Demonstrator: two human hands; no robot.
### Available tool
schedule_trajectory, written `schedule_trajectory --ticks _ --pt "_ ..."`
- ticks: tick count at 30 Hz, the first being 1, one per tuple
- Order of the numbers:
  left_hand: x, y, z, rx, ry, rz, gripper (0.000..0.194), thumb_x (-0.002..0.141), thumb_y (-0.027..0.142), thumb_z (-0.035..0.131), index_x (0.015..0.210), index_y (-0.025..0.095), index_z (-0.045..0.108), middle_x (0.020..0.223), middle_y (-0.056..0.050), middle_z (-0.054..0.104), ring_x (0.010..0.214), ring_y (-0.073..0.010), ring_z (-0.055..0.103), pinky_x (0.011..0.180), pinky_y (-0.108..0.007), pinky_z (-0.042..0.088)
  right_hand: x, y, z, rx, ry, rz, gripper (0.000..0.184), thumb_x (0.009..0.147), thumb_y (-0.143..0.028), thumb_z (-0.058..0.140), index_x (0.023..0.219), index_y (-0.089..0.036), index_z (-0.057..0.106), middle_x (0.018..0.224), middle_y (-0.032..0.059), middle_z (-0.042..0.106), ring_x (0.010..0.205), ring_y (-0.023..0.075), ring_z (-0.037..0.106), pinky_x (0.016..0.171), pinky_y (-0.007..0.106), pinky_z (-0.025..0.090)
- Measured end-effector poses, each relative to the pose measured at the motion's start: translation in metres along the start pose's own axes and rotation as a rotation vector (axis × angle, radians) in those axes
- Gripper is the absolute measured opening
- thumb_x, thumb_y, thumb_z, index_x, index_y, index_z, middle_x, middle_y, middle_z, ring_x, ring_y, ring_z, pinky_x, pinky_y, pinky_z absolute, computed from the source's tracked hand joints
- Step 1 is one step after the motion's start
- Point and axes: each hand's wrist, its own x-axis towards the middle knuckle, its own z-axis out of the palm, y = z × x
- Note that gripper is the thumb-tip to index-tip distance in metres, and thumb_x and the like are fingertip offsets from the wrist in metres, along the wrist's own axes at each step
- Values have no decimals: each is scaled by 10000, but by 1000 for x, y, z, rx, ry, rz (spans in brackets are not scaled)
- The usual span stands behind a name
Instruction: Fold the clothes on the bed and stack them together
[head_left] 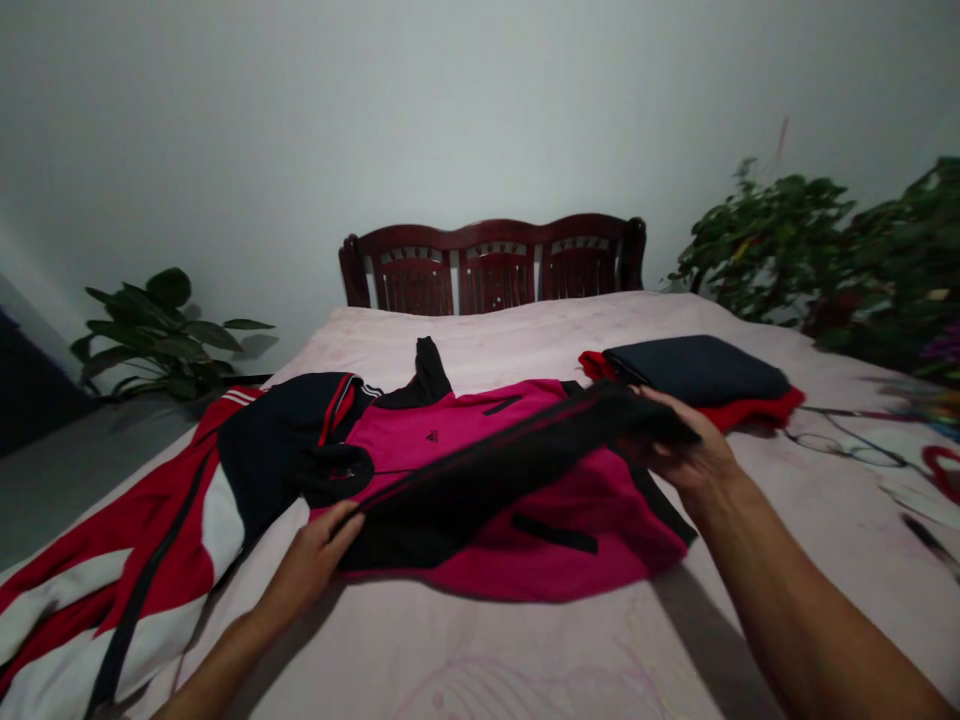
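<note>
A pink and black zip jacket [465, 428] lies spread on the bed, its collar toward the left. My left hand [316, 545] pinches it near the shoulder of the closer sleeve. With my right hand [679, 445] I grip the cuff end of that black sleeve [510, 465], which is stretched across the jacket's front and lifted at the right. Part of the pink body is hidden under the sleeve. The far black sleeve [431, 370] points toward the headboard.
A red, white and navy jacket [172, 510] lies at the left. Folded navy and red clothes [697, 368] are stacked at the right, near glasses [847, 448] and a red-handled item [941, 472]. Beyond are a wooden headboard [495, 270] and plants [780, 235].
</note>
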Motion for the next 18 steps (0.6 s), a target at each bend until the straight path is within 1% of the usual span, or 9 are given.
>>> schedule_trajectory --ticks 1,3,4,6,8,9,12,16,18 --pt "13 3 -4 -67 18 -34 582 879 629 466 1146 140 635 1111 -86 688 1091 -256 627 959 -338 486 14 -3 5 129 16 -57 549 861 -630 479 1233 -236 564 1361 91 575 1238 247 571 1004 419 503" --pt "32 4 -9 -131 11 -84 672 817 695 476 1120 117 638 1112 -103 689 1086 -276 629 967 -365 482 33 -1 12 199 51 -75 599 856 -598 519 1358 -272 475 1495 66 459 1367 221 468 1110 417 430" --pt "38 2 -9 -127 -15 -107 699 794 714 480 1110 113 646 1130 -111 687 1094 -282 627 986 -377 472 36 4 14 152 91 -52 638 832 -568 577 1384 -272 455 1515 64 435 1380 222 453 1136 416 404" --pt "43 -7 -5 -70 -72 -164 734 738 723 518 1101 102 664 1168 -131 679 1127 -300 618 1033 -401 441 30 23 13 -51 148 39 685 767 -501 690 1366 -229 498 1472 87 483 1338 251 493 1151 435 385" --pt "41 -23 2 -19 -125 -197 761 687 688 573 1132 77 662 1181 -154 676 1134 -312 620 1042 -410 439 11 47 5 -238 104 140 631 740 -503 723 1260 -171 589 1324 120 601 1213 278 580 1120 458 415" --pt "39 -31 5 -2 -133 -195 771 671 660 595 1158 64 653 1185 -161 675 1132 -313 624 1033 -406 450 -2 58 -1 -292 91 156 606 738 -505 728 1225 -165 606 1293 118 620 1167 272 603 1100 444 437" --pt "35 -50 11 104 -110 -148 722 729 580 579 1239 72 630 1246 -153 656 1170 -302 615 1034 -388 452 -45 80 -24 -429 38 220 561 729 -552 713 1124 -158 649 1172 128 669 1047 265 648 1000 417 511" --pt "35 -49 10 400 -66 -194 594 893 561 413 1274 173 652 1301 -117 635 1193 -337 598 1016 -437 436 -90 89 -50 -829 -153 156 508 715 -474 724 1139 -194 715 1232 125 646 1154 297 601 1046 445 474" --pt "36 -42 10 419 -31 -187 584 935 560 349 1271 198 661 1305 -102 636 1204 -332 593 1024 -426 426 -105 95 -59 -1028 -221 103 573 666 -411 756 1212 -245 708 1338 98 595 1268 318 528 1103 478 419"
